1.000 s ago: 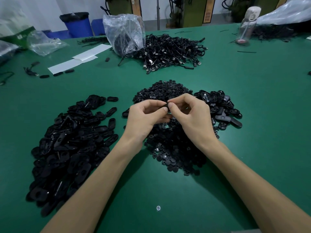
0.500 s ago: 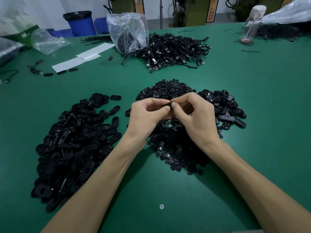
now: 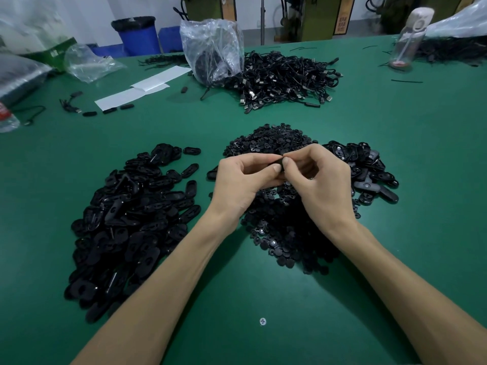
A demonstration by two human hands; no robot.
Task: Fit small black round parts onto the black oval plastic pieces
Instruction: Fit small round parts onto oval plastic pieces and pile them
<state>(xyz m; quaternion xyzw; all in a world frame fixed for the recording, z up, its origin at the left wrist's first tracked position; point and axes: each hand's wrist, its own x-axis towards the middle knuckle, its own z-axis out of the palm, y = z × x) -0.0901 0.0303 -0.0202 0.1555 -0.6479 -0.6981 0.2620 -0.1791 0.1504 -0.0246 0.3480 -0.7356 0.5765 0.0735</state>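
Note:
My left hand [image 3: 242,180] and my right hand [image 3: 321,183] meet over the middle of the green table [image 3: 263,291]. Between their thumbs and fingertips they pinch one black oval piece [image 3: 278,162]; most of it is hidden by the fingers, and I cannot tell whether a round part sits on it. Under the hands lies a heap of small black round parts [image 3: 284,227]. A large pile of black oval pieces [image 3: 126,222] lies to the left. A smaller pile of oval pieces [image 3: 369,175] lies to the right.
A heap of black cables [image 3: 284,77] and a clear plastic bag [image 3: 213,48] lie at the back. White paper strips [image 3: 142,88] lie at back left, a clear bottle [image 3: 408,38] stands at back right. A screw head [image 3: 262,321] sits in the table near me.
Both hands stay pinched together on the oval piece over the round parts; the fingertips have shifted slightly. The view has drifted a little.

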